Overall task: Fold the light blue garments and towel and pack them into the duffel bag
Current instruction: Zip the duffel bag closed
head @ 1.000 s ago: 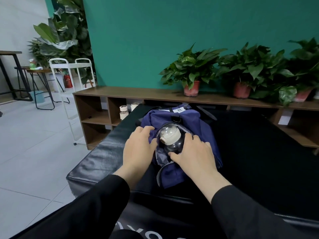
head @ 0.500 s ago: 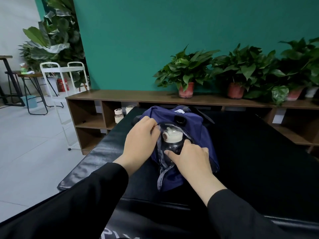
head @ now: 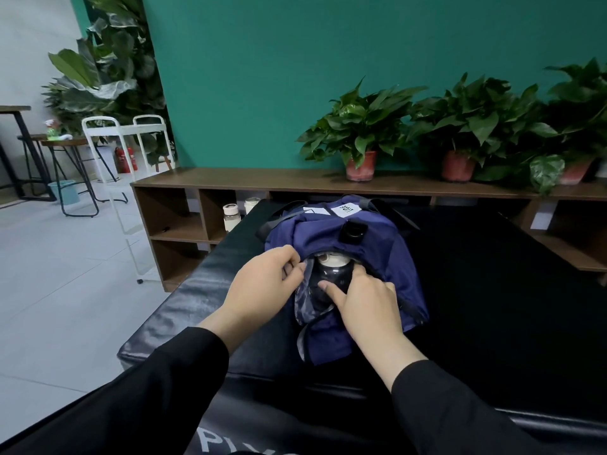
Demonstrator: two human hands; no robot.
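A navy blue duffel bag point(head: 371, 244) lies on the black padded table point(head: 492, 290). A dark bottle with a cream cap point(head: 331, 267) sits in the bag's near pocket, mostly inside. My left hand point(head: 262, 284) pinches the fabric edge of the pocket opening on the bottle's left. On the bottle's right, my right hand point(head: 364, 300) holds the bottle, with thumb and fingers curled around it. No light blue garments or towel are in view.
A low wooden shelf unit point(head: 184, 218) stands behind the table with two small jars point(head: 231, 216) in a cubby and several potted plants point(head: 361, 139) on top. A white metal cart point(head: 118, 165) stands on the tiled floor at left.
The bottle has sunk deeper into the pocket; the bag's fabric now covers most of its cap. Both hands moved slightly forward with it, and my view shifted closer.
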